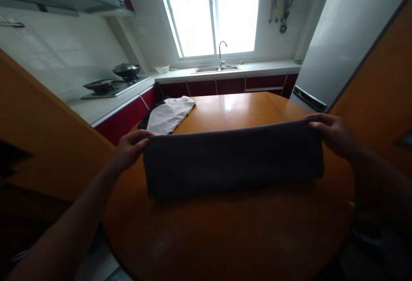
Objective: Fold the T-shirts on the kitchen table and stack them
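A dark grey folded cloth (233, 158) stretches across the middle of a round orange wooden table (231, 233). My left hand (130, 148) grips the cloth's upper left corner. My right hand (333, 132) grips its upper right corner. The top edge is held taut between both hands, slightly raised, while the lower edge rests on the table.
A white and black garment (169, 114) lies folded at the table's far left. Behind it run a counter with a stove and pans (112, 84), a sink (216, 69) under the window, and a fridge (334, 44) at right.
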Tool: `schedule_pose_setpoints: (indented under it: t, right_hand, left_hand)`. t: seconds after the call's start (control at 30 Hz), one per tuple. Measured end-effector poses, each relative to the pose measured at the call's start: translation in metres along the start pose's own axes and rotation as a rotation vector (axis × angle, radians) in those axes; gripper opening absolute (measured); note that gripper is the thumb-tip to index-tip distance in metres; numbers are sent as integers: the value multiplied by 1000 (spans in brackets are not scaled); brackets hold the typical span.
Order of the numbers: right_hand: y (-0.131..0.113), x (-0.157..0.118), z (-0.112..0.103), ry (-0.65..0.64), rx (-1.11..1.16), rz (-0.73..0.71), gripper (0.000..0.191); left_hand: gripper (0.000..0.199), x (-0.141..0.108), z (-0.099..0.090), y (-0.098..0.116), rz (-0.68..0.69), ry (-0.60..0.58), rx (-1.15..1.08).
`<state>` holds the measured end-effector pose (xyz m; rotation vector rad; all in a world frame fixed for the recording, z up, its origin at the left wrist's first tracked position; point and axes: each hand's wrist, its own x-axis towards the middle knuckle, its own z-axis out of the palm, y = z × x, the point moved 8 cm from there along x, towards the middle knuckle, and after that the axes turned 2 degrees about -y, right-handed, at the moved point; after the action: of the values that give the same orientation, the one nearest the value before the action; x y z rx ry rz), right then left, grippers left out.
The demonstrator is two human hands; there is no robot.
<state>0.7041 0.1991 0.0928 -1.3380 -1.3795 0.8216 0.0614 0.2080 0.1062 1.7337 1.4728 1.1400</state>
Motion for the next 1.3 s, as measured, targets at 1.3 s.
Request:
schedule_pose_setpoints:
  t: [1.3]
  right_hand:
    - [96,100,75,-492,-172,361,45]
  left_hand:
    - [50,82,69,-43,-161,-565,202]
